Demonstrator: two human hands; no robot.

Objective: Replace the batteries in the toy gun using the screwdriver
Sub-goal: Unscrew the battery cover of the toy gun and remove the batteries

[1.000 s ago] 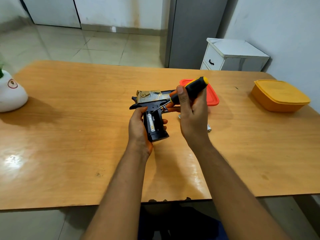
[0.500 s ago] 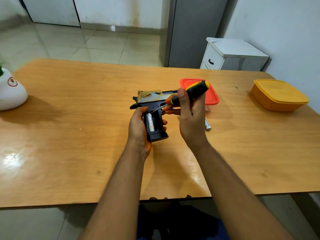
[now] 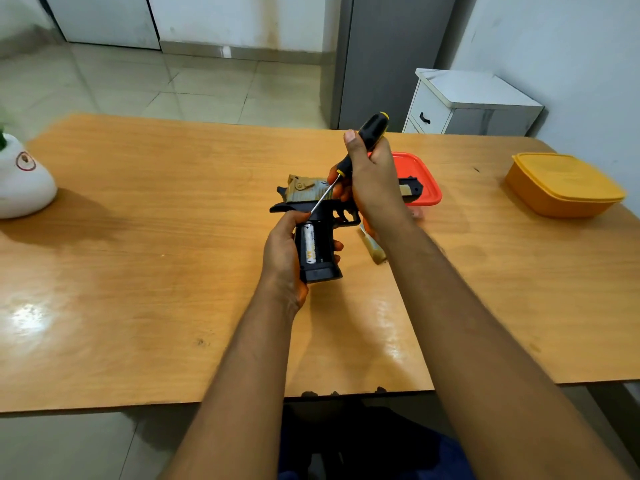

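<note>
1. Gripping the black-and-tan plastic toy gun (image 3: 313, 202) by its grip above the wooden tabletop (image 3: 138, 271), the left hand (image 3: 282, 251) curls round it, the open compartment facing up with a white cylindrical battery (image 3: 309, 244) lying along the grip's length.
2. The right hand (image 3: 372, 181) wraps the black-and-yellow screwdriver (image 3: 349, 159), whose shaft slants down-left, tip just above the battery's far end.
3. The right hand is nearer that end, so prying the battery out probably falls to it.

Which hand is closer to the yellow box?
Right. The right hand grips the screwdriver mid-table, on the yellow box's side; the left hand holds the toy gun farther away.
</note>
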